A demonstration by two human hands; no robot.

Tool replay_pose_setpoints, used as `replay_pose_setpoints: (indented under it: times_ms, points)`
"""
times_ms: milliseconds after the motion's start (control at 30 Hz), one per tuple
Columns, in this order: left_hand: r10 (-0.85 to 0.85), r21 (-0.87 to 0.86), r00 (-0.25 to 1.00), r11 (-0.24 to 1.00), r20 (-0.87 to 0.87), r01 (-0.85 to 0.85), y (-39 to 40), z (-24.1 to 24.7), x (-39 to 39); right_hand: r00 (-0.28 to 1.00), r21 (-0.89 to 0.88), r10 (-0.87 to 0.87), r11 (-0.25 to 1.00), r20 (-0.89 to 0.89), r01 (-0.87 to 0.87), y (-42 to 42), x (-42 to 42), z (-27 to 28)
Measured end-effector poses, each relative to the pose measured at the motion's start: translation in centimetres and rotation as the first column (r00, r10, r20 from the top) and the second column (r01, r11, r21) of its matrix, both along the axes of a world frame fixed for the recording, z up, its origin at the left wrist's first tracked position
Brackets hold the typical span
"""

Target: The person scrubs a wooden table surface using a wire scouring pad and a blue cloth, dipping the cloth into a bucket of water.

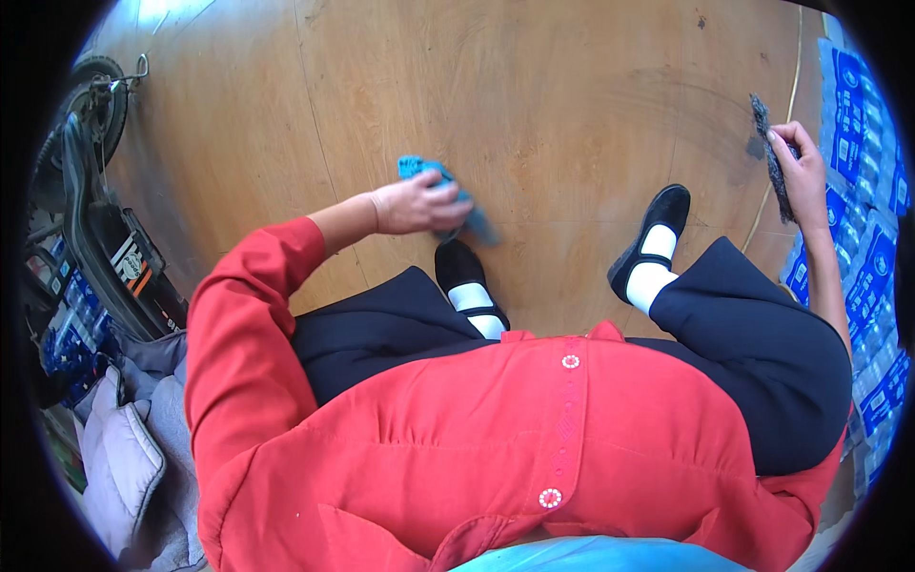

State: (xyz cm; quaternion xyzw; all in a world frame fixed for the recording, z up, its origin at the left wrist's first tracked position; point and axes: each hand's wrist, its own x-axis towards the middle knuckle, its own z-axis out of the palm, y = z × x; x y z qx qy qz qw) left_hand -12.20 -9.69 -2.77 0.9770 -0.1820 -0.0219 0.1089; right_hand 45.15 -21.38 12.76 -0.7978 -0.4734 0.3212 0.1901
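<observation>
My left hand (425,202) is curled around a blue cloth (418,166), just beyond the tip of one black shoe (459,264). Part of the cloth trails below the fingers and is blurred. Out to the right, my right hand (802,175) grips a strip of dark grey, fuzzy material (760,114) between thumb and fingers. It points away from me and droops below the hand; whether it touches the floor I cannot tell. Beneath both hands lies the wood-look floor (543,129), with dark smudges near the grey strip.
Shrink-wrapped packs of bottled water (847,143) line the right side. At the left stands an electric scooter (107,236) with its wheel (100,107) toward the far end, and a grey padded cover (121,443) hangs nearer me. My other black shoe (654,229) rests on the floor.
</observation>
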Motion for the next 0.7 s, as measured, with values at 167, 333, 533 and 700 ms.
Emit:
replay_pose_setpoints:
  times_ms: [167, 333, 533, 700]
  points:
    - [0.024, -0.091, 0.996, 0.996, 0.083, -0.016, 5.1, -3.4, 4.2, 0.998, -0.043, -0.004, 0.999, -0.063, 0.001, 0.6, -1.3, 0.4]
    - [0.931, 0.0, 0.327, 0.331, 0.166, -0.944, 19.2, -2.7, 14.7, 0.993, 0.0, -0.026, 1.0, -0.116, 0.026, 1.3, -2.8, 1.1]
    - [0.947, -0.269, 0.253, 0.301, 0.199, -0.915, 16.8, 2.8, 19.7, 0.997, 0.067, -0.025, 0.997, -0.075, 0.03, -0.7, -2.4, 1.2]
    - [0.479, -0.174, 0.847, 0.877, 0.231, -0.449, 0.7, 1.1, 14.5, 0.99, 0.022, -0.046, 0.999, -0.13, 0.049, 0.3, -2.2, 0.8]
